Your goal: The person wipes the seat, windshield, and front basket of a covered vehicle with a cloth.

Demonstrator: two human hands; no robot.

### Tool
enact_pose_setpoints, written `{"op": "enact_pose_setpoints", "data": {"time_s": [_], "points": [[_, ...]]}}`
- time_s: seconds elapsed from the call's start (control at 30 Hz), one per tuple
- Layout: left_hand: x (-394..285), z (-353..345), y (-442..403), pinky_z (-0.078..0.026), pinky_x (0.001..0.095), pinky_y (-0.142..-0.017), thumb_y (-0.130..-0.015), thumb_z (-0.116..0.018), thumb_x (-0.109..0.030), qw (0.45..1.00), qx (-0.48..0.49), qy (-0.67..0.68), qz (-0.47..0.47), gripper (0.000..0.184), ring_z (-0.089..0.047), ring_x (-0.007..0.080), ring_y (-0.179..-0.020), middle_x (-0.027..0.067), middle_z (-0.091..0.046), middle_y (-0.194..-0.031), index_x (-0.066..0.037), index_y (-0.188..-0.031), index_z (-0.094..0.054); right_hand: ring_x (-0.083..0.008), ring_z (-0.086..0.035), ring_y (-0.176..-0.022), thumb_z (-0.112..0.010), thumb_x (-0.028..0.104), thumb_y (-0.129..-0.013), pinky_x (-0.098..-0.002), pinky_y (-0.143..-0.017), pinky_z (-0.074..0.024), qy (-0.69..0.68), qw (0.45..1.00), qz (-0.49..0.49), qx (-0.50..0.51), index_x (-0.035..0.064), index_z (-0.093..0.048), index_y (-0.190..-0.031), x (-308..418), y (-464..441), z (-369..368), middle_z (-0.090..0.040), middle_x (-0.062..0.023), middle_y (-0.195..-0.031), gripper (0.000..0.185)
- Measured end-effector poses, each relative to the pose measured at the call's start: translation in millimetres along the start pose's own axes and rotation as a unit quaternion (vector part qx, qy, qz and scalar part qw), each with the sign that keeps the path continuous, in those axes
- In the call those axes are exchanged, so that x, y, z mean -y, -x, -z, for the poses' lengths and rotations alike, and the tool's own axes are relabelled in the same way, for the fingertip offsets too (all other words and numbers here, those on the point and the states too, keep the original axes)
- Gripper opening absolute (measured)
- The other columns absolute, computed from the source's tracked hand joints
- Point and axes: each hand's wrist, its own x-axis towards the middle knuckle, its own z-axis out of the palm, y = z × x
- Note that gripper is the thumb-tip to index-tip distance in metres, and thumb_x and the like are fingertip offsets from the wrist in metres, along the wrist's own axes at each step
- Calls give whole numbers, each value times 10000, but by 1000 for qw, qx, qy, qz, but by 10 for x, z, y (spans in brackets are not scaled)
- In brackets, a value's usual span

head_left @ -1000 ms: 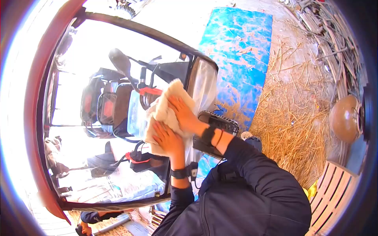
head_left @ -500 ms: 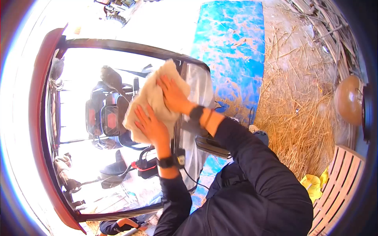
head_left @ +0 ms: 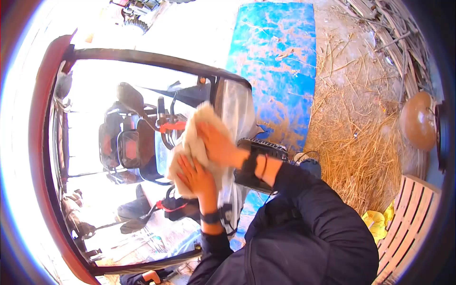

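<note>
A cream-coloured cloth (head_left: pixel 202 118) lies bunched against the clear windscreen (head_left: pixel 147 90) of a small vehicle with a dark frame. My left hand (head_left: pixel 197 181) rests flat on the cloth's lower part, fingers spread. Higher up and to the right, my right hand (head_left: pixel 219 146) presses on the same cloth, palm down, somewhat blurred. Both hands wear dark bands at the wrist. Behind the clear sheet are a dark mirror (head_left: pixel 130 97), handlebar parts with red bands (head_left: pixel 172 127), and a seat with red patches (head_left: pixel 129 148).
The vehicle's red roof edge (head_left: pixel 40 142) curves along the left. Beyond it lie a dirty blue mat (head_left: pixel 280 52) and scattered straw (head_left: pixel 361 156). A slatted wooden bench (head_left: pixel 408 223) and yellow bag (head_left: pixel 375 225) stand at right. Another person's sleeve (head_left: pixel 137 278) shows at the bottom.
Both hands and the cloth have slid down the windscreen and slightly right, towards my body. The cloth is more bunched, uncovering the handlebar's upper red band.
</note>
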Motion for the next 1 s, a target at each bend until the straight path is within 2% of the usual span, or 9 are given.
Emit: {"op": "enact_pose_setpoints", "data": {"time_s": [0.07,0.23,0.3,0.43,0.57,0.77,0.87,0.93,1.0], "points": [[-119,125,-474,-92,501,-998,-693,-485,-95,999,-15,30,-7,512,-159,297,-1263,152,-243,-1336,-68,-1198,-400,-337,-286,-1176,-500,117,-690,-413,-988,-208,-27,997,-26,-73,-22,-333,-1215,-284,-392,46,-341,-204,-1237,568],[-230,113,-921,-104,469,-1006,-682,-473,-42,996,-60,65,-6,539,-169,285,-1262,128,-240,-1344,-100,-1213,-396,-339,-251,-1190,-483,88,-702,-351,-974,-244,-131,986,-95,-41,-29,-356,-1193,-582,-780,397,-268,-219,-1272,521],[-172,79,-762,-123,477,-1000,-689,-457,-34,994,-65,85,16,524,-196,289,-1253,121,-273,-1332,-105,-1206,-403,-351,-255,-1183,-502,92,-683,-395,-970,-235,-145,986,-69,-51,-38,-361,-1183,-515,-647,190,-301,-226,-1243,536],[191,130,-45,-171,486,-981,-790,-464,-261,986,-137,-63,72,457,-285,314,-1213,134,-301,-1316,-130,-1220,-378,-349,-213,-1223,-548,158,-640,-500,-985,-149,-51,996,50,-53,-46,-384,-1162,220,-51,-114,-308,-231,-1257,584],[586,379,769,-141,536,-969,-769,-508,-430,969,-193,-119,99,624,-287,358,-1201,186,-303,-1297,-117,-1263,-292,-338,-241,-1225,-535,196,-669,-477,-1005,-144,-118,988,103,1,-19,-406,-1162,945,492,-288,-297,-217,-1283,553],[1144,649,1546,-140,523,-973,-808,-404,-417,933,-103,-240,249,592,-186,344,-1247,218,-232,-1318,-44,-1253,-289,-249,-312,-1202,-514,182,-675,-435,-1012,-158,-99,960,259,38,82,-425,-1181,1525,469,-300,-362,-124,-1269,523],[1445,958,1496,-145,505,-977,-836,-262,-430,913,-135,-261,282,579,-174,336,-1254,211,-216,-1330,-51,-1273,-275,-212,-328,-1192,-494,156,-677,-415,-1015,-147,-125,942,312,15,130,-450,-1166,1788,129,-260,-377,-80,-1264,491],[1688,1180,1384,-145,497,-981,-852,-252,-350,910,-167,-264,274,519,-197,347,-1246,198,-224,-1337,-62,-1283,-280,-206,-324,-1194,-503,148,-664,-398,-1018,-139,-159,927,339,-17,150,-464,-1153,1971,-92,-311,-374,-64,-1269,491],[1813,1418,1152,-112,516,-979,-843,-279,-400,919,-214,-217,252,563,-175,341,-1254,194,-193,-1348,-66,-1297,-254,-206,-315,-1200,-539,156,-625,-385,-1019,-137,-175,914,365,-11,153,-475,-1140,2166,-354,-227,-372,-54,-1272,519]]}}
